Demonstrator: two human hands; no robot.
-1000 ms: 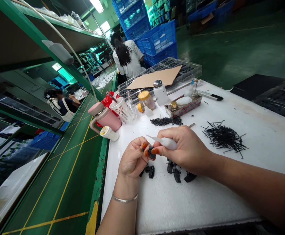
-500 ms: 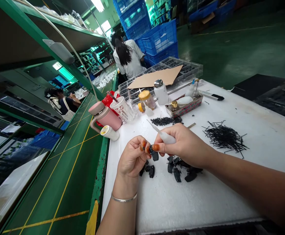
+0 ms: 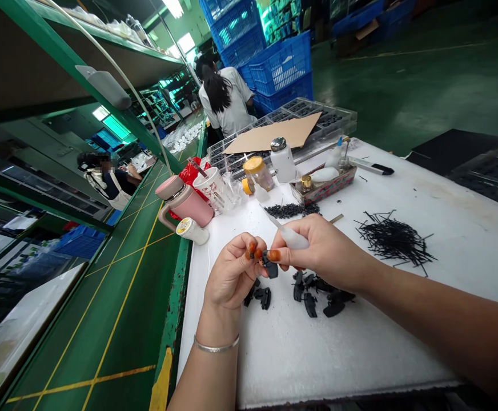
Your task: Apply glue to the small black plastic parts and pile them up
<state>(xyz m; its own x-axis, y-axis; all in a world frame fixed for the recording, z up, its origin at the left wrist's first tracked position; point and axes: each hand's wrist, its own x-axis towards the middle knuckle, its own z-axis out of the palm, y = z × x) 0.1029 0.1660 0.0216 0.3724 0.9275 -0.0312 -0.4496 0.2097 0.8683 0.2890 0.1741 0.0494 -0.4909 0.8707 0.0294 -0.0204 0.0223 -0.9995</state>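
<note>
Bench: white-topped work table (image 3: 360,354) on a factory floor, with green shelving on the left and blue crates behind. A person in white (image 3: 223,100) stands at the far end with their back turned.

Change: over the last second both hands have risen a little off the table. The nozzle of the white squeeze bottle (image 3: 294,238) has swung from lying level to pointing up and away.

Meaning: I'd judge the nozzle is off the piece for now, and the fingertips alone are doing the work.

Left hand (image 3: 232,274): closed, with thumb and forefinger pinching the small black part (image 3: 269,266) from its left side.

Right hand (image 3: 326,251): curled round the bottle, its thumb tip and a fingertip nipping the same part from the right.

Part's place: between the two hands and touching both, held up off the table, just above the loose black pieces (image 3: 313,297).

Nearby: a heap of thin black pins (image 3: 392,240) lies well apart to the right. A patch of tiny black bits (image 3: 292,210) sits beyond the hands, and a pink mug (image 3: 184,202) stands at the left edge.
</note>
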